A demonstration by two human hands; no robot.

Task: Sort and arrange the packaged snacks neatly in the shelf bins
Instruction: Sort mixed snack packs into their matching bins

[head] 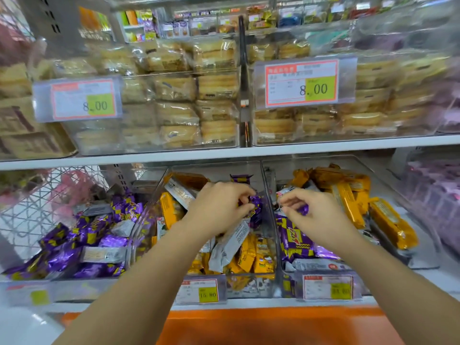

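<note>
Packaged snacks [231, 247] lie mixed in three clear bins on the lower shelf [249, 303]. The mid bin [249, 287] holds mostly orange and silver packs, w/ some purple ones at its right wall. The left hand [219, 207] is over this bin, fingers curled, and it pinches a purple pack [256, 207] btw thumb and fingertips, close to that wall. The right hand [316, 217] is just on the other side of the wall, over the left part of the right bin [430, 257]. Its fingers are curled too and pinch a small purple wrapper [303, 209]. A silver wrapper end [283, 191] touches its fingertips; I cannot tell if it is also held. Under the right wrist lies a big purple-yellow pack [295, 242], and orange packs [348, 202] are to the right of the hand. The left bin [74, 290], well apart from both hands, has mostly purple packs [87, 235]. Both hands are near each other, not touching.
</note>
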